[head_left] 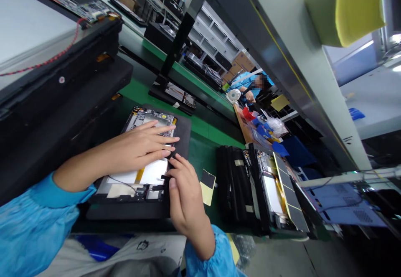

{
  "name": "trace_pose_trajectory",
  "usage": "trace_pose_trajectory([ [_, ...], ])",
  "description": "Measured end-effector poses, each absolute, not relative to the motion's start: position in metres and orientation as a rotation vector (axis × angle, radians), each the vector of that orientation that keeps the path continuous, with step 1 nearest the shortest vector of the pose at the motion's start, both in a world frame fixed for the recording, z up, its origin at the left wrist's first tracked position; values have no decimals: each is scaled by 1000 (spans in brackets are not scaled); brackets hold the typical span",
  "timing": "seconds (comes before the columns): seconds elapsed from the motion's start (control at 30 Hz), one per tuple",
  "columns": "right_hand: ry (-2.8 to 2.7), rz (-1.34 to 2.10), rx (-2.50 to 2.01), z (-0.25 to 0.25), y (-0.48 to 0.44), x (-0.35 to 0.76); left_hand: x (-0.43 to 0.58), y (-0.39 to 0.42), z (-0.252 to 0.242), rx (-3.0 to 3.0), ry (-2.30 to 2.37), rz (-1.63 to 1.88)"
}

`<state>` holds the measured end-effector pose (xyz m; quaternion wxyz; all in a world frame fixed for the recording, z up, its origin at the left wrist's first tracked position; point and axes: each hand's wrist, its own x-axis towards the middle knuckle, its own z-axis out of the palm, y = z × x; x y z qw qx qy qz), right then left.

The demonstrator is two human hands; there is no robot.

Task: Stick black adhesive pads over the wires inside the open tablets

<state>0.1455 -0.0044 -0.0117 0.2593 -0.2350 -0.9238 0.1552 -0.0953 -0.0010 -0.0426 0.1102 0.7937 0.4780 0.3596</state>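
An opened tablet-like device lies on a black foam pad, its circuit board, white battery area and thin cables showing. My left hand rests flat across the upper middle of the device, fingers spread and pointing right. At the device's right edge is my right hand, its thumb and fingers bent around a small dark piece that is too small to name. Right of that hand, a yellow sheet with a black strip lies on the green mat.
Black foam trays are stacked high at the left, with a red-black wire over them. Several black trays with open devices stand at the right. A person works beyond, near a small fan.
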Motion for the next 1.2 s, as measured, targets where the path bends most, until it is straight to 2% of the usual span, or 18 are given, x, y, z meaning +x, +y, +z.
trace_pose_trajectory([
  [0.23,-2465,454,-596,-9,0,143,-98,3,-42,2330,1372,916],
  [0.57,-2328,617,-644,-1,13,146,-97,7,-46,2281,1405,964],
  [0.7,-2224,296,-702,0,29,141,-97,7,-45,2248,1425,936],
  [0.87,-2304,-78,-560,-1,37,127,-95,6,-42,2208,1473,924],
  [1.2,-2344,-228,-389,-4,47,114,-94,7,-36,2150,1498,876],
])
